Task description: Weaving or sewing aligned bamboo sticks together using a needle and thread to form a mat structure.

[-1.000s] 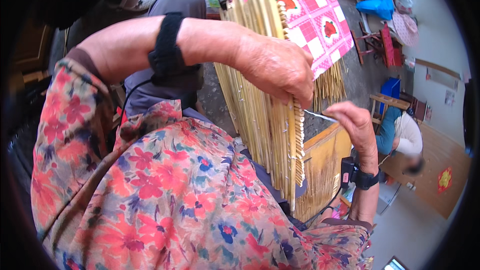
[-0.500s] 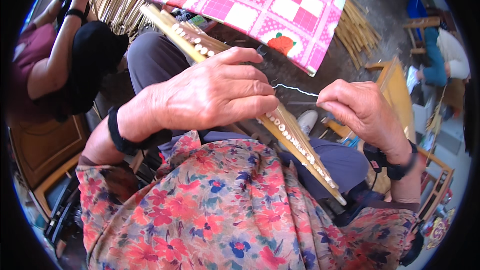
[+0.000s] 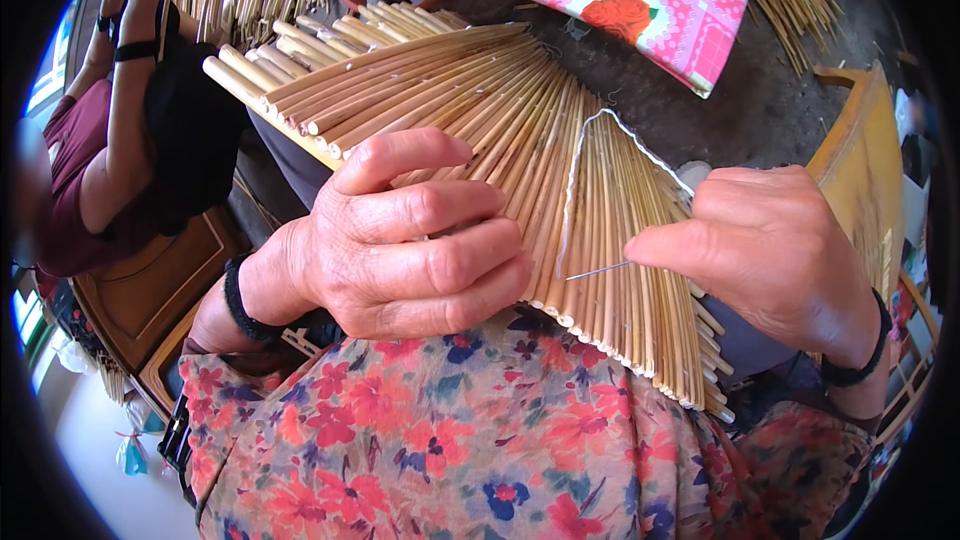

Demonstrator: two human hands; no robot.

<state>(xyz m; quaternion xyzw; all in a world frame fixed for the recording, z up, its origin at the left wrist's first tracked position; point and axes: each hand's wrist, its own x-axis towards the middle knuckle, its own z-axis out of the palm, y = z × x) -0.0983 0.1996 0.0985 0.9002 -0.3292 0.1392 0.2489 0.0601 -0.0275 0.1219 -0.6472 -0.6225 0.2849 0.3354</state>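
Note:
A fan of pale straw-coloured stalks (image 3: 520, 140), laid side by side, spreads across my lap, its cut ends toward me. My left hand (image 3: 415, 245) is curled over the near edge of the stalks, gripping them, its thumb hidden. Between the thumb and forefinger of my right hand (image 3: 765, 245) is a thin needle (image 3: 598, 271), its tip pointing left just above the stalks. White thread (image 3: 572, 185) runs up from near the needle tip to a peak, then slants down to my right hand.
A table with a pink checked, rose-printed cloth (image 3: 670, 0) stands ahead. More stalks (image 3: 800, 0) lie on the floor at the far right. A yellow wooden piece (image 3: 860, 140) is at the right. Another person (image 3: 120, 130) sits at the left, arms raised. A brown wooden panel (image 3: 150, 285) stands below them.
The stalks have tilted from nearly edge-on to show their broad face. My right hand has moved right and down, and the needle now shows. The thread reaches over the stalks.

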